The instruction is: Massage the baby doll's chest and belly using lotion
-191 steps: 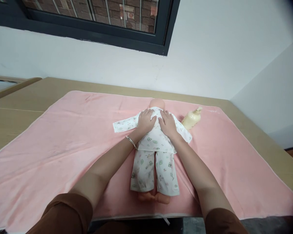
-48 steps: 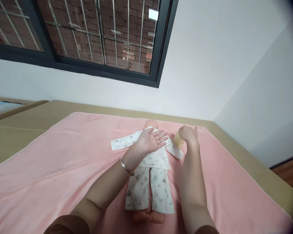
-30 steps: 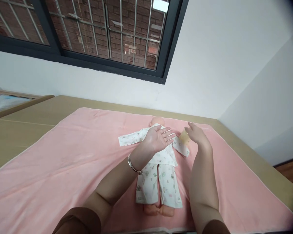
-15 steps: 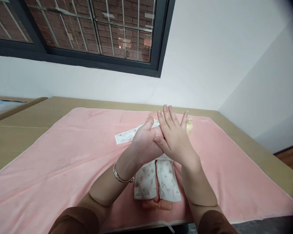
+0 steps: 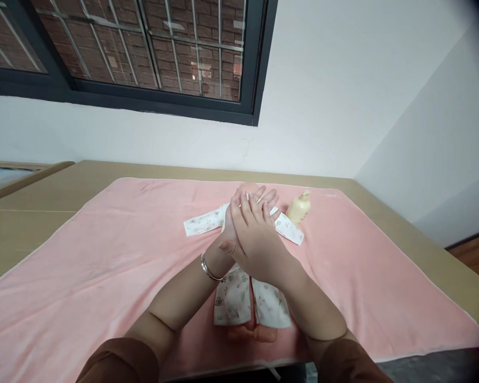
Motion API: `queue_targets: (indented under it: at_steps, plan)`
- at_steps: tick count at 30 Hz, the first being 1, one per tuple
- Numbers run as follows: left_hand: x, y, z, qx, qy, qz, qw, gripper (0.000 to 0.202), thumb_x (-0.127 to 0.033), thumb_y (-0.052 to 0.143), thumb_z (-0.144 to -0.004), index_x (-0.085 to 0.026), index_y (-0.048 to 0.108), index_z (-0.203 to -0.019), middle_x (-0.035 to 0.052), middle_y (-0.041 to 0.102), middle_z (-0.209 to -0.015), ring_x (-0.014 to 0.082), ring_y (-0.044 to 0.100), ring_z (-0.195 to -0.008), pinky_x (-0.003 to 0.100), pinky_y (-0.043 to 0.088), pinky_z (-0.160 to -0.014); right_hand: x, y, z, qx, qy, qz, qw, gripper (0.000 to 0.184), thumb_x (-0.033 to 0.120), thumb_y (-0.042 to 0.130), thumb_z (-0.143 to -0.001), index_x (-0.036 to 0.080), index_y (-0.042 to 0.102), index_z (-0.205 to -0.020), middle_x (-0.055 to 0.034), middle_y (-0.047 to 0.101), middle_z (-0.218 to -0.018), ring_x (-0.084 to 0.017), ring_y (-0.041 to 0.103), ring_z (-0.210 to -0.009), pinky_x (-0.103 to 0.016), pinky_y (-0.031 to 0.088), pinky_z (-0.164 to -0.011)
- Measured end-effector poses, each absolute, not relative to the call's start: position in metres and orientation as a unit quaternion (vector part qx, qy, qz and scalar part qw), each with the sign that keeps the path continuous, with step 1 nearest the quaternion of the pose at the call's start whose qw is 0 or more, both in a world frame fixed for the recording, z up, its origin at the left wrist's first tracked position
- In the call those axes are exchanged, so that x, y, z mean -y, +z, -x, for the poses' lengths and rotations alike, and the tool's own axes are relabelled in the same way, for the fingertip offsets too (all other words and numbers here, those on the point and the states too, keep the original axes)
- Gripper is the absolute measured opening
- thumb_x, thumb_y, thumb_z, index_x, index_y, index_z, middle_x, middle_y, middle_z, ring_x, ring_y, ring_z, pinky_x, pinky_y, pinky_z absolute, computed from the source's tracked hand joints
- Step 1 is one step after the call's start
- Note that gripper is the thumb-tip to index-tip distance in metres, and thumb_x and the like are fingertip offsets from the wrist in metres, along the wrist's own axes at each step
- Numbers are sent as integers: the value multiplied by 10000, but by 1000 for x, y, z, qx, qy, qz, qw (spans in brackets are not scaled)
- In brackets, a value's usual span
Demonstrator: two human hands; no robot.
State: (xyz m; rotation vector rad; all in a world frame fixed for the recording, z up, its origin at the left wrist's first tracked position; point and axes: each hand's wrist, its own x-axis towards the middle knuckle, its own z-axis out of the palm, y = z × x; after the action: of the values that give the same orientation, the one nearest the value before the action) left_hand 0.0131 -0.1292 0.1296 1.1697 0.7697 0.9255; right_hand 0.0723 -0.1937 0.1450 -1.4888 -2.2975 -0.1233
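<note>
A baby doll (image 5: pixel 247 298) in a white printed top and trousers lies face down on a pink towel (image 5: pixel 104 266). Above its back my two hands are pressed flat together, palm to palm. My right hand (image 5: pixel 253 239) lies on top, fingers stretched out. My left hand (image 5: pixel 259 198) is underneath, mostly hidden, with its fingertips showing past the right fingers; a bracelet is on that wrist. Neither hand holds anything. A cream pump bottle (image 5: pixel 298 208) stands just right of the doll's sleeve.
The towel covers a tan table (image 5: pixel 32 197) that meets a white wall under a dark-framed barred window (image 5: pixel 143 48). The table's right edge drops to a wooden floor (image 5: pixel 473 252). Another surface edge shows at far left.
My right hand left the bottle, which now stands upright, and came over my left palm. The hands now overlap more fully above the doll's back.
</note>
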Motion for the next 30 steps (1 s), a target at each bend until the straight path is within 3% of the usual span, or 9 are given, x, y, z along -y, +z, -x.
queue_targets:
  at_steps: [2, 7, 12, 20, 25, 30]
  plan:
    - [135, 121, -23, -326, 446, -503, 664, 637, -553, 363, -952, -373, 165, -1530, -38, 268, -1597, 268, 67, -1519, 493, 318, -1163, 191, 146, -71, 820, -48, 531, 210, 842, 683, 266, -937, 135, 131, -1561, -155, 94, -1628, -363, -12, -1504, -621, 99, -1188]
    - [164, 119, -55, -214, 546, -414, 696, 566, -562, 310, -973, -379, 258, -1506, -41, 251, -1604, 290, 57, -1514, 532, 246, -1193, 179, 148, -85, 817, -56, 507, 269, 820, 704, 191, -936, 201, 42, -1567, -124, 88, -1636, -332, -28, -1509, -658, 77, -1171]
    - [176, 134, -33, -96, 547, -414, 721, 524, -553, 381, -965, -362, 388, -1452, -34, 409, -1529, 268, 216, -1488, 471, 264, -1213, 173, 150, -98, 812, -96, 437, 374, 734, 679, 77, -947, 282, 27, -1562, -54, 112, -1641, -322, 8, -1512, -689, 5, -1161]
    - [195, 128, -17, -87, 489, -504, 707, 532, -570, 297, -981, -290, 535, -1367, -13, 516, -1452, 237, 205, -1494, 424, 188, -1257, 173, 150, -107, 764, -172, 365, 503, 614, 595, 12, -964, 395, 88, -1539, 47, 113, -1637, -343, 90, -1502, -714, -51, -1139]
    - [188, 133, -7, -115, 490, -510, 698, 544, -595, 275, -977, -306, 545, -1352, -31, 509, -1456, 215, 164, -1503, 436, 180, -1259, 167, 142, -96, 764, -126, 386, 501, 635, 650, 53, -949, 408, 85, -1534, 33, 81, -1640, -358, -8, -1505, -734, -48, -1123]
    - [187, 139, 6, -107, 558, -575, 588, 526, -550, 187, -1005, -353, 529, -1352, -53, 535, -1420, 179, 181, -1498, 426, 193, -1259, 168, 136, -86, 799, -61, 326, 501, 781, 805, 130, -862, 422, 8, -1531, 42, 52, -1641, -374, -81, -1494, -718, -9, -1145]
